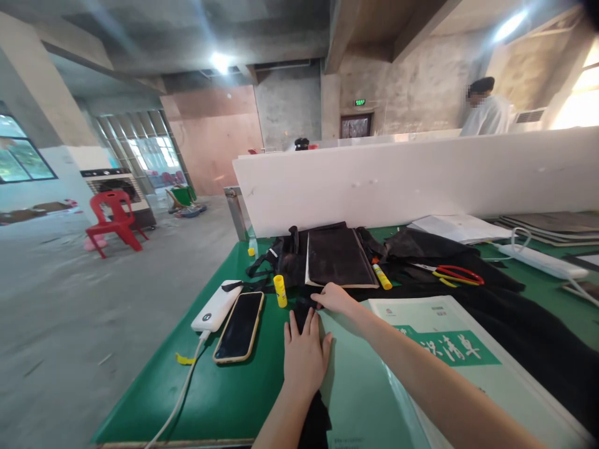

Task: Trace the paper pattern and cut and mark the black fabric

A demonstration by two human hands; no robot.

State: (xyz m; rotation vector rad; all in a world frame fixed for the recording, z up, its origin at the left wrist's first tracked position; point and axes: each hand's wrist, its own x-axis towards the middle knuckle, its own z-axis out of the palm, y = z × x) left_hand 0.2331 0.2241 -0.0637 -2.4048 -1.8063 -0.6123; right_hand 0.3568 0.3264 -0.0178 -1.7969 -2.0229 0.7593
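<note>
My left hand (pixel 304 354) lies flat, fingers stretched out, on a strip of black fabric (pixel 314 419) that runs along the left edge of a pale green booklet (pixel 360 374). My right hand (pixel 335 298) reaches across the booklet and presses its fingers down on the far end of that black strip, near a small yellow glue stick (pixel 280 290). Whether the right fingers pinch the fabric or only press it is unclear.
A phone (pixel 240 325) and a white power bank (pixel 216 306) with a cable lie left of my hands on the green table (pixel 210 399). Behind are a dark board (pixel 337 257), black cloth, a second glue stick (pixel 382 275), red-handled scissors (pixel 456 274), a white power strip (pixel 543 262) and a white partition (pixel 421 178). A person stands beyond it.
</note>
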